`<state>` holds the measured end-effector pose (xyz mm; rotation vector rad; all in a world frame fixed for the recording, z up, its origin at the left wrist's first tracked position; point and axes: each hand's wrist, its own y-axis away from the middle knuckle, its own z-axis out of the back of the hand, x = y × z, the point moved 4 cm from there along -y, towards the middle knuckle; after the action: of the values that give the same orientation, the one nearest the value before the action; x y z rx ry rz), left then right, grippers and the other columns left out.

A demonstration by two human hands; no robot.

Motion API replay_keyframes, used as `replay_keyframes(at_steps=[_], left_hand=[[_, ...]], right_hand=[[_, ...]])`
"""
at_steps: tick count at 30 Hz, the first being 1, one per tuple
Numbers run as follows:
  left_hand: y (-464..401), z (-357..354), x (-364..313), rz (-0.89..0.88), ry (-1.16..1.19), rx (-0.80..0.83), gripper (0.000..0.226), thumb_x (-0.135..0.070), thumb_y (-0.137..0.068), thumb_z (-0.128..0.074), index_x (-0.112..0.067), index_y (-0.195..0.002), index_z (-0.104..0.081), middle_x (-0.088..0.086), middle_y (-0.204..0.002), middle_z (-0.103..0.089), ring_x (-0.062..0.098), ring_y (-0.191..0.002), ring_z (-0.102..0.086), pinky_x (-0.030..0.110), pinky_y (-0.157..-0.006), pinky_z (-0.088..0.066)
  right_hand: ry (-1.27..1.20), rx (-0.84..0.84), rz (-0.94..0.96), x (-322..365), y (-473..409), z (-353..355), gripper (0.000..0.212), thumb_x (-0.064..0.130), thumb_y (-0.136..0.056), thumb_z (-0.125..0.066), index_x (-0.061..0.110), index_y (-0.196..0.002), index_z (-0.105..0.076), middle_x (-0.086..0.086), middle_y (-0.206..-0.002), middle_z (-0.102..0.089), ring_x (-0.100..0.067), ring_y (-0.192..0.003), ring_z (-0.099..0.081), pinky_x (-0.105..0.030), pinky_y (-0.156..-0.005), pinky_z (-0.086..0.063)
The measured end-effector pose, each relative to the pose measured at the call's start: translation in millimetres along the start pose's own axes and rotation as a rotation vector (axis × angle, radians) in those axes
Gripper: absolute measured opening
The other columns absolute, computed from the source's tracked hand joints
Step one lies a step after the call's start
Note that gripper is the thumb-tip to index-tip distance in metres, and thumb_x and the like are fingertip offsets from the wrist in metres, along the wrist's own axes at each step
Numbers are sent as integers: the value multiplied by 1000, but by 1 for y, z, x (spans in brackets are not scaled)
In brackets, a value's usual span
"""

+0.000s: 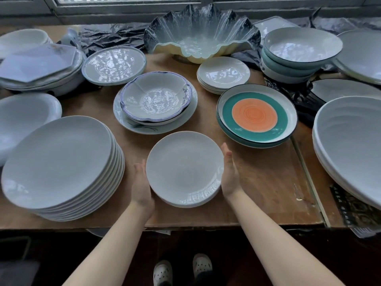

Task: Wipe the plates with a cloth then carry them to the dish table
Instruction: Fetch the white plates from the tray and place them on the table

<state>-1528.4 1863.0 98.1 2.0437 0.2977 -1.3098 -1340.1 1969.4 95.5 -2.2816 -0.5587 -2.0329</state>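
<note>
I have a small stack of plain white round ceramic plates (185, 169) between my hands, near the front edge of the worn brown wooden table (268, 178), in the gap between the other stacks. My left hand (141, 183) lies flat against the stack's left rim and my right hand (229, 172) against its right rim — fingers straight and pointing away from me, palms facing in, nothing curled over the top plate. Whether the stack sits on the wood or is held just above it I cannot tell.

No cloth shows anywhere, so I judge this to be the carrying part: setting the stack down on the dish table, or lifting it. To do it well I'd keep both palms pressing evenly and level, get fingertips under the lowest plate rather than trust side pressure alone, and move straight up or down. The room is tight — the tall stack of large white dinner plates (59, 164) stands just beside my left hand, and the teal-rimmed plate with an orange centre (255, 115) sits near my right fingertips. A sideways swing could clip either.

Farther back stands a blue-edged scalloped bowl (155, 98) on a wide plate, and behind it a big shell-shaped glass dish (203, 34).

As for writing: a dark patterned mat (350, 205) at the table's right edge carries pale marks, too blurred to read. I see no brand or label on the plates.
</note>
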Motion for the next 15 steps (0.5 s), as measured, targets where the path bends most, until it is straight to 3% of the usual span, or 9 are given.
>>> replay_keyframes(at_steps=[2,5,7,9,10,12,13,15], left_hand=[[1,2,-1,-3,-25,31,60,-52,-103,-13,-19,-127,-58,9,-126,-64,26,-118,-59,44,-99,-46],[6,7,0,-5,-100,86,55,-53,-102,-17,-29,-127,-60,-1,-125,-66,15,-116,-61,35,-96,-46],[12,12,4,-11,-151,111,48,-52,-102,-22,-34,-124,-61,-6,-127,-65,10,-119,-58,35,-103,-42],[16,20,9,-13,-187,133,41,-53,-101,-32,-34,-128,-57,-7,-136,-58,5,-124,-52,34,-110,-35],[19,24,10,-36,-240,169,44,-55,-97,-40,-35,-134,-51,-10,-140,-54,2,-127,-48,32,-111,-33],[23,31,10,-137,-476,286,76,-59,-79,-63,-39,-146,-32,-23,-141,-48,-6,-129,-43,16,-104,-35],[25,33,12,-169,-585,330,96,-56,-69,-76,-41,-148,-24,-29,-139,-46,-11,-127,-41,7,-98,-37],[26,37,17,-193,-709,380,125,-44,-52,-91,-41,-150,-12,-27,-140,-43,-12,-127,-41,2,-93,-38]], right_hand=[[32,31,-12,1,0,3,67,49,-93,-32,15,-151,-24,6,-147,-37,-5,-128,-43,-11,-95,-41],[168,89,16,4,5,9,53,34,-102,-34,12,-149,-30,0,-149,-40,-10,-135,-39,-24,-109,-34],[234,128,40,7,10,12,48,28,-103,-38,12,-148,-33,3,-145,-45,-8,-134,-40,-21,-110,-32],[273,178,66,9,17,15,50,35,-100,-45,17,-146,-36,15,-137,-51,-1,-128,-45,-14,-104,-36],[299,209,71,9,23,17,60,48,-93,-51,24,-146,-36,22,-135,-51,4,-126,-46,-11,-101,-38],[385,263,42,5,36,22,93,70,-70,-66,39,-147,-24,28,-141,-43,7,-130,-39,-13,-104,-35],[443,282,7,1,41,25,113,70,-59,-75,40,-150,-13,23,-149,-35,4,-136,-33,-22,-111,-31],[588,294,-28,-7,47,29,141,60,-48,-86,36,-151,8,12,-157,-22,-5,-143,-22,-37,-118,-23]])
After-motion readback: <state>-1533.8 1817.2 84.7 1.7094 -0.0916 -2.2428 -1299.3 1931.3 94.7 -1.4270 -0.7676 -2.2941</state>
